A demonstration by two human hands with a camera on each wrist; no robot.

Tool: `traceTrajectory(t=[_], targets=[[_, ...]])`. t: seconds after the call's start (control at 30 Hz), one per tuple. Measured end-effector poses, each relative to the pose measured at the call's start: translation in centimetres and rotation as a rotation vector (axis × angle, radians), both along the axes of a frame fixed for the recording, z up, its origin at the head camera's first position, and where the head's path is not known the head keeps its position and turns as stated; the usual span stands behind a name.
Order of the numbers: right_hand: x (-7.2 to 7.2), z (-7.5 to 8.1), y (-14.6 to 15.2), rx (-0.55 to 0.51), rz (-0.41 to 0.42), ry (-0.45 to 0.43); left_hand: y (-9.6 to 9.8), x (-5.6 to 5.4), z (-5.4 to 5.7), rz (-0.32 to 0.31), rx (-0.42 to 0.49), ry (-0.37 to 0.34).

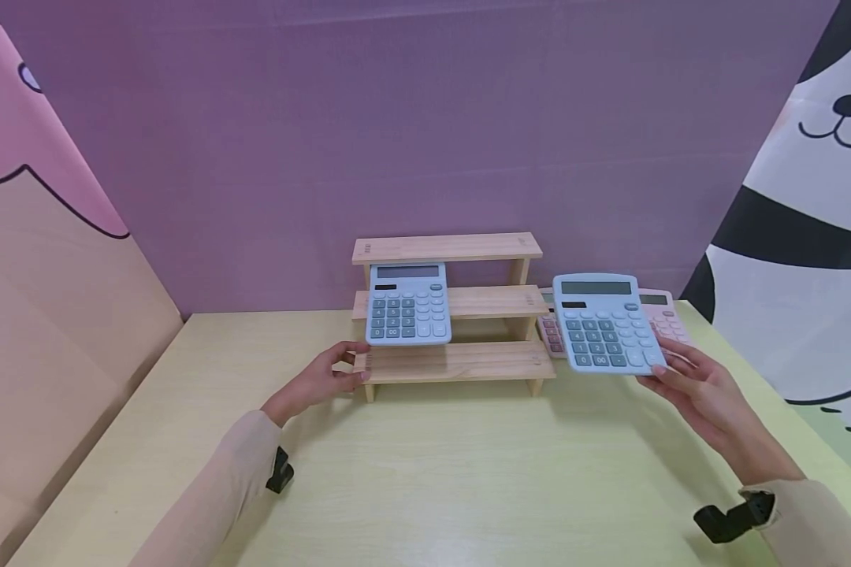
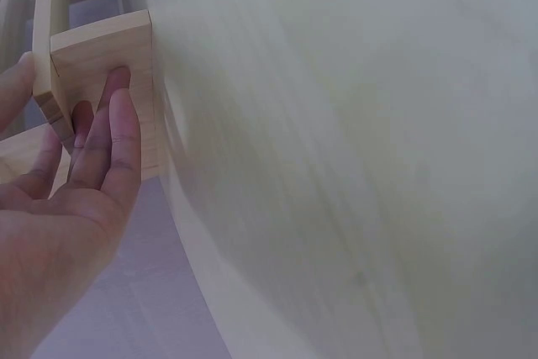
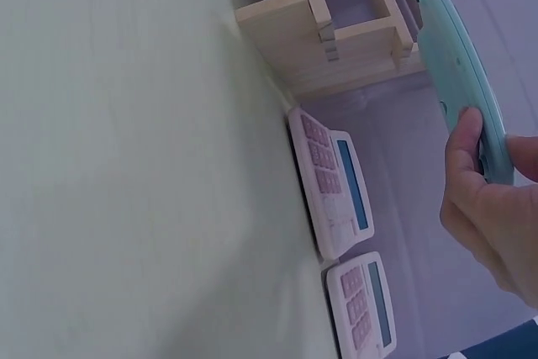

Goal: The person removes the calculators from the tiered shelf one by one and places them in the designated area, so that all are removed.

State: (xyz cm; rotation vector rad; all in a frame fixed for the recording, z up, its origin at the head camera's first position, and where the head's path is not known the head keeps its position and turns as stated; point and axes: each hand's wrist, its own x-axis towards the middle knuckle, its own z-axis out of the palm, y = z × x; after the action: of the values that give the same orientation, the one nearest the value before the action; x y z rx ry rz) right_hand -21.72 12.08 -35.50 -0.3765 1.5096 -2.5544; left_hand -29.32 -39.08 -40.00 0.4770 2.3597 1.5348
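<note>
A three-step wooden display shelf [image 1: 461,361] stands on the table. My left hand [image 1: 326,374] grips the left end of its lowest step, thumb above and fingers beneath, as the left wrist view shows. One light-blue calculator [image 1: 408,305] is propped upright on the shelf's left side, in front of the middle step. My right hand [image 1: 702,394] holds a second light-blue calculator [image 1: 603,323] by its lower right corner, thumb on the front and fingers behind. This calculator is raised right of the shelf, its keys facing the head camera.
Two pink calculators, one nearer the shelf [image 3: 328,182] and one farther off [image 3: 361,304], are right of the shelf near the purple backdrop [image 1: 440,142]. In the head view, the held calculator partly hides them. A panda-print panel [image 1: 808,315] stands beyond the table's right edge.
</note>
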Motion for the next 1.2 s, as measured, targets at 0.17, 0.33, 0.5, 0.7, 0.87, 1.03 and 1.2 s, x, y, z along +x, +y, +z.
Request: traceTrajectory(t=[0.17, 0.33, 0.5, 0.7, 0.87, 1.03, 1.2], targets=[[0.3, -0.6, 0.6, -0.009, 0.001, -0.02, 0.0, 0.0, 0.0, 0.001, 0.0, -0.003], [0.4, -1.3, 1.0, -0.019, 0.018, -0.009, 0.0, -0.1, -0.2, -0.003, -0.001, -0.001], [0.7, -2.2, 1.3, -0.028, 0.034, -0.008, 0.0, -0.2, -0.2, 0.004, -0.003, -0.008], [0.9, -2.9, 1.5, 0.013, 0.033, -0.039, 0.0, -0.1, -0.1, 0.003, -0.005, -0.007], [1.2, -3.1, 1.6, 0.073, 0.013, -0.106, 0.0, -0.3, -0.3, -0.001, -0.003, -0.011], [1.2, -3.7, 1.6, 0.094, 0.009, -0.118, 0.0, -0.4, -0.4, 0.006, -0.005, -0.017], [1.2, -3.9, 1.6, 0.124, -0.016, -0.154, 0.0, -0.4, -0.4, 0.012, -0.006, -0.022]])
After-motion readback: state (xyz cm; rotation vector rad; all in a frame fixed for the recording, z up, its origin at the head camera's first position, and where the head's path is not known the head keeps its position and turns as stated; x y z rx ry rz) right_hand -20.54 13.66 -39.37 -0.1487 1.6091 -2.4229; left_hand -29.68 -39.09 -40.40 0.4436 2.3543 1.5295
